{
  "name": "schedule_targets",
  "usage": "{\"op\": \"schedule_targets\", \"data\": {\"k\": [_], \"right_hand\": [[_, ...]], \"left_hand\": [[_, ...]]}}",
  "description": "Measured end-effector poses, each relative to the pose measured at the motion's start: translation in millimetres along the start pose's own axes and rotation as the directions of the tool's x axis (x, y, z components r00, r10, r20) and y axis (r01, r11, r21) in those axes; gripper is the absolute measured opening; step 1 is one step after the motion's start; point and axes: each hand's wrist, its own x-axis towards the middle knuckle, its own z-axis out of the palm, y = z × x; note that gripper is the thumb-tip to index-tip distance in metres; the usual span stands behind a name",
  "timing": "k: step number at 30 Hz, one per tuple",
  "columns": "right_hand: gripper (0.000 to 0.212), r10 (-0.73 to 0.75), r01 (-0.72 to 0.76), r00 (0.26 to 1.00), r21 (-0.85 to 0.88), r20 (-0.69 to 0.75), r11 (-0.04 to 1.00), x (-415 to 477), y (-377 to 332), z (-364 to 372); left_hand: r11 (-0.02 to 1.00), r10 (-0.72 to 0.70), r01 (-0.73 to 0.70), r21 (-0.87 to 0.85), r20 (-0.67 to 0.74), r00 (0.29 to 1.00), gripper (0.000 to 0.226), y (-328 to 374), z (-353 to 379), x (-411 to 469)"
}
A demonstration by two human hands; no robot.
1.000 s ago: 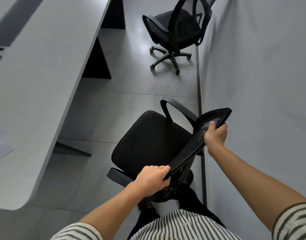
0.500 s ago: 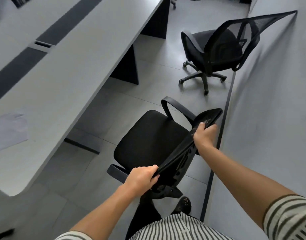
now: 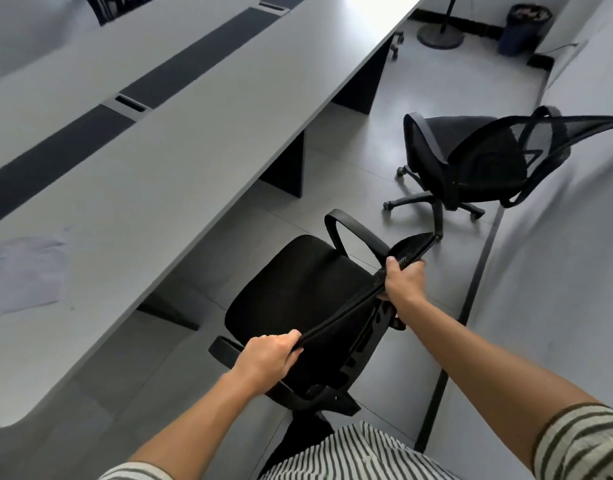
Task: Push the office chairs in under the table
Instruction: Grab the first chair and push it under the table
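Left hand [image 3: 268,355] curled tight around the near end of the backrest top edge of the near office chair [image 3: 298,292], right hand [image 3: 404,280] clamped on the far end of that same edge; chair sits out on the floor [image 3: 360,157] just right of the long grey table [image 3: 152,161], seat facing the table edge but not under it. Second office chair [image 3: 471,161] stands farther off to the right, near the grey partition wall [image 3: 558,271], well apart from the table. Bin [image 3: 521,27] and a round stand base [image 3: 440,38] at far end.
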Motion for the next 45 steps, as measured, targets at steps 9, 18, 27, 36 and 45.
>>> {"op": "schedule_targets", "data": {"k": [9,18,27,36,45], "right_hand": [[0.027,0.061,-0.062,0.995,0.011,0.079,0.998,67,-69,57],[0.026,-0.012,0.036,0.969,-0.093,0.247,0.995,166,-133,97],[0.031,-0.010,0.116,0.905,-0.222,0.426,0.968,237,-203,137],[0.046,0.021,0.102,0.879,-0.230,0.477,0.968,248,-218,185],[0.063,0.034,0.107,0.875,-0.260,0.483,0.960,238,-241,251]], "left_hand": [[0.977,-0.211,0.208,-0.048,-0.065,0.975,0.024,-32,-53,60],[0.902,-0.412,0.383,-0.199,-0.130,0.902,0.024,-29,-73,143],[0.826,-0.557,0.521,-0.217,-0.166,0.814,0.027,-14,-97,209],[0.790,-0.609,0.575,-0.212,-0.161,0.777,0.024,-74,-127,225],[0.785,-0.614,0.584,-0.205,-0.138,0.777,0.021,-151,-155,228]]}}
